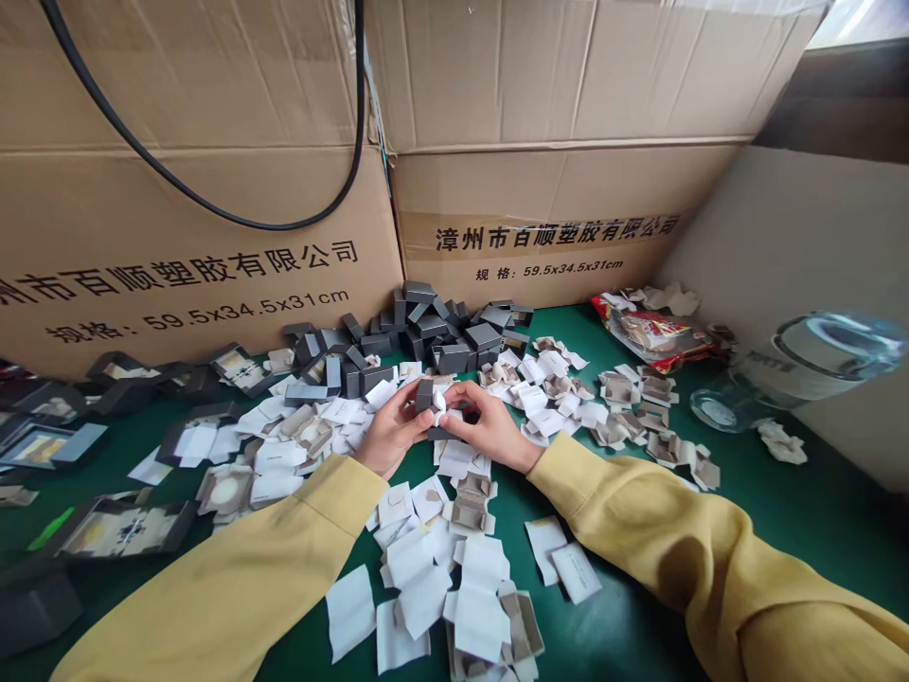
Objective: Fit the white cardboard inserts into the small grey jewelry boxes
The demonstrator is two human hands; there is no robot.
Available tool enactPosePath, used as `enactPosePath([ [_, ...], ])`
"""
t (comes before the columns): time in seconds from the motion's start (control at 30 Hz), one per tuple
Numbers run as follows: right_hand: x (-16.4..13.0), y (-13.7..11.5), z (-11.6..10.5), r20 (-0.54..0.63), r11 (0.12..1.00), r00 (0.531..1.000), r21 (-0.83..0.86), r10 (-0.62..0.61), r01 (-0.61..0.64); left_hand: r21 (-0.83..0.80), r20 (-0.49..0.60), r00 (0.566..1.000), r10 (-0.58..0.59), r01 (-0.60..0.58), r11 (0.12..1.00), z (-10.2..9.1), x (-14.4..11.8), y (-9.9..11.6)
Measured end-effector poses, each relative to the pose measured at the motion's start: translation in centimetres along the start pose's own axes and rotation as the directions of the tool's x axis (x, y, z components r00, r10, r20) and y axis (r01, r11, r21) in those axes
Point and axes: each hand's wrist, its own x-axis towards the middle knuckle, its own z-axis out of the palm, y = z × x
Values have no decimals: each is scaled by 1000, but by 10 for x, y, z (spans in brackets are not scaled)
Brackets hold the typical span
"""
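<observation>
Small dark box [424,396] is resting mid-scene: the left hand [387,431] is gripping it between thumb and fingers; the right hand [493,431] is bending near-closed fingertips toward a white piece [439,405], hold unclear. Loosening left fingers could be dropping it onto the papers [483,597]. Its raised part is pointing up; fingers are hiding its long axis.

Under my hands [493,431], the green tabletop [611,635] is strewn with white papers [412,559] and card inserts [472,511], some close to me. Dark boxes [483,337] heap up beyond my hands and spread leftward; to their right sit a red packet [653,333], a clear cup [802,365] and a crumpled tissue [781,442].
</observation>
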Motion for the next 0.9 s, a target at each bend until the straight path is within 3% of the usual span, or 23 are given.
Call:
enactPosePath([
  [0.3,1,-10,-4,47,986,999,-163,-14,22,-32,-23,1000,-21,20,999,1,0,0],
  [0.47,5,-21,-13,177,944,978,-290,-110,158,-16,-25,999,-21,20,1000,0,0,-3],
  [0.63,7,-18,-16,300,858,915,-357,-269,369,2,-25,999,-24,24,1000,1,-1,-3],
  [0.9,4,-12,-10,284,827,910,-397,-303,399,25,-25,1000,-10,11,1000,1,-1,-2],
])
